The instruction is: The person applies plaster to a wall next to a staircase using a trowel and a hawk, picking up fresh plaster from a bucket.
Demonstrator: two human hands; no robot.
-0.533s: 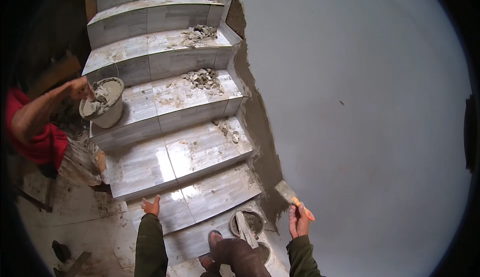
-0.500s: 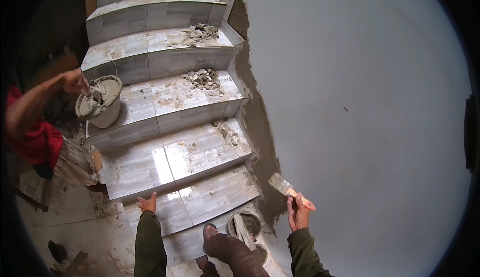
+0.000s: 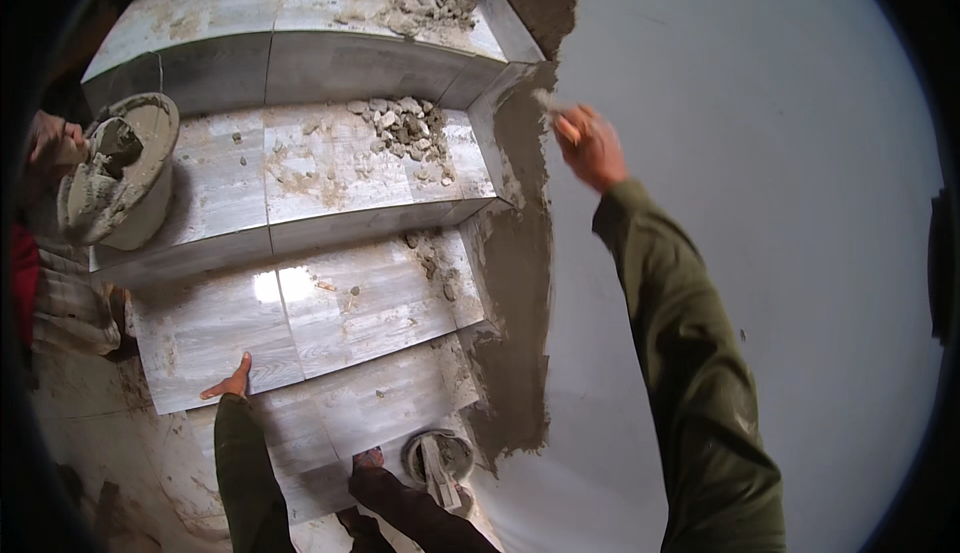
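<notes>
My right hand is closed around the handle of a flat paintbrush. The brush's pale bristles meet the edge where a grey-brown mortar strip borders the smooth pale wall. Most of the handle is hidden in my fingers, and the hand is slightly blurred. Lower left, my left hand has its thumb and fingers apart at the front edge of a tiled step. It holds nothing; whether it presses on the tile I cannot tell.
Broken mortar lumps lie on the steps. At the left, a co-worker's hand is at a bucket of wet mortar on a step. Near my foot stands a small bucket with a flat wooden piece across it.
My right hand has moved up and forward, bringing the brush from in front of me to the mortar's edge higher up. My view has shifted closer to the steps.
</notes>
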